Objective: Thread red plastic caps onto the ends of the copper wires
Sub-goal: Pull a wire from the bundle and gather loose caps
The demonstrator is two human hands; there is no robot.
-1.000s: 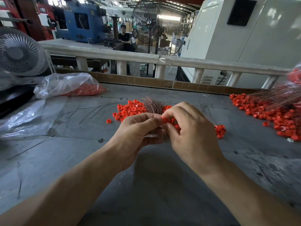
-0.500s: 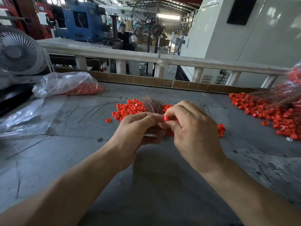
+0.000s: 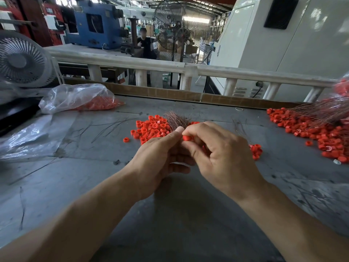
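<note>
Hands barely shifted since earlier, left hand [image 3: 160,157] still clenched round copper wire bundle [image 3: 176,121], right hand [image 3: 221,154] pinching one red cap [image 3: 187,138] at the wire tips, loose caps pile [image 3: 151,128] on table [image 3: 188,214] just behind, plastic bag [image 3: 75,97] far left.

Factory hall, white railing [image 3: 188,69], fans [image 3: 22,60]

I note the right hand [image 3: 222,156] now pinches a red cap [image 3: 187,138] in plain sight between thumb and forefinger, where a second ago it lay mostly hidden. The left hand [image 3: 160,157] thumb has risen against the copper wires [image 3: 176,121]. Both hands sit slightly nearer.
</note>
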